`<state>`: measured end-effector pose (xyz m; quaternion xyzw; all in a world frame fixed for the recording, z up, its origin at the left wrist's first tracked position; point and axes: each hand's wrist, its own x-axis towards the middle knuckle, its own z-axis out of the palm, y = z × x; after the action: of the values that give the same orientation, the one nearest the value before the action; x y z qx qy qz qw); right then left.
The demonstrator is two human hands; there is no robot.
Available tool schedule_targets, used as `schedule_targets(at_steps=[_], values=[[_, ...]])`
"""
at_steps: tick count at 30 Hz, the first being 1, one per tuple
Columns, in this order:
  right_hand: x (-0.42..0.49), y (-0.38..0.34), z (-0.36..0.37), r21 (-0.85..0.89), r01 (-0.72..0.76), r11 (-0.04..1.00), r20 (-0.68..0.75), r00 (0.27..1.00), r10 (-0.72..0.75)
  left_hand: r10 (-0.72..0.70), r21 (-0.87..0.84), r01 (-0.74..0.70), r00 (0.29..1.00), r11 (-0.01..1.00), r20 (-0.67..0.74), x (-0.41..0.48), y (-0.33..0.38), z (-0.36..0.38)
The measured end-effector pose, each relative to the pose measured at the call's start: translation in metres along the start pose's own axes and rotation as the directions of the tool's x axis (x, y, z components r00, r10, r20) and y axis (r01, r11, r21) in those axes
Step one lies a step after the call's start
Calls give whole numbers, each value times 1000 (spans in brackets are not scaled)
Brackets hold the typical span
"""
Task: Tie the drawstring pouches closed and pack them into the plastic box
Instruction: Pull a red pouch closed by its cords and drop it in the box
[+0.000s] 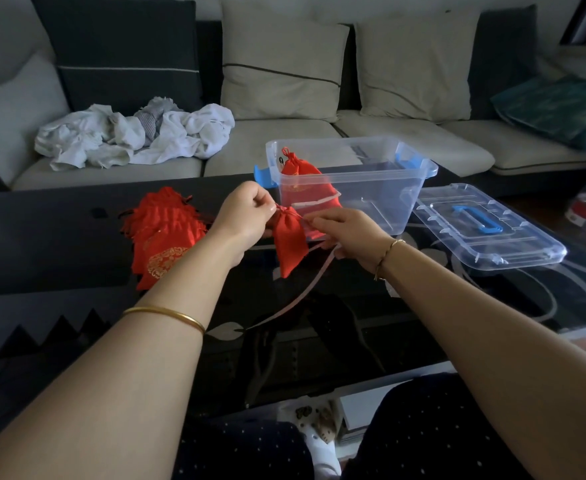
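A plain red pouch [289,242], its neck gathered tight, is being held hanging above the dark table [59,237], just in front of the clear plastic box [388,188]. Its drawstrings [278,206] are being pinched on either side by the left hand [246,216] and right hand [347,233].

The held pouch [289,242] hangs over mid-bench [59,237], with the left hand [246,216] at its 10 o'clock and the right hand [348,237] at 3. The pile of pouches [161,233] lies at 9. The box [381,202] is at 1 with a packed pouch [302,178] inside, and the lid [485,233] is at the box's 4. The sofa [284,140] runs behind at 12, with a laundry heap [135,136] on it at 11.
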<state>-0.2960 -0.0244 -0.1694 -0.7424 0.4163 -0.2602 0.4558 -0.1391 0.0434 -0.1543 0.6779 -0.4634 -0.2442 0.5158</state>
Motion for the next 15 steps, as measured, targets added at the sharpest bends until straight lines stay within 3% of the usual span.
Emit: schedule_targets(at_steps=[3, 7, 13, 15], values=[[-1, 2, -1, 107, -34, 994, 114, 993, 22, -17, -64, 18, 1000, 998, 25, 2, 0, -1], [-7, -4, -3, 126, -27, 992, 260, 966, -7, -47, -127, 42, 998, 991, -35, 6, 2, 0], [-11, -24, -6, -128, 124, 984, 96, 989, -112, -99, -251, 85, 994, 964, -46, 13, 4, 2], [-9, -33, -10, -127, 139, 982, 48, 990, -133, -122, -320, 96, 991, 942, -61, 15, 5, -1]])
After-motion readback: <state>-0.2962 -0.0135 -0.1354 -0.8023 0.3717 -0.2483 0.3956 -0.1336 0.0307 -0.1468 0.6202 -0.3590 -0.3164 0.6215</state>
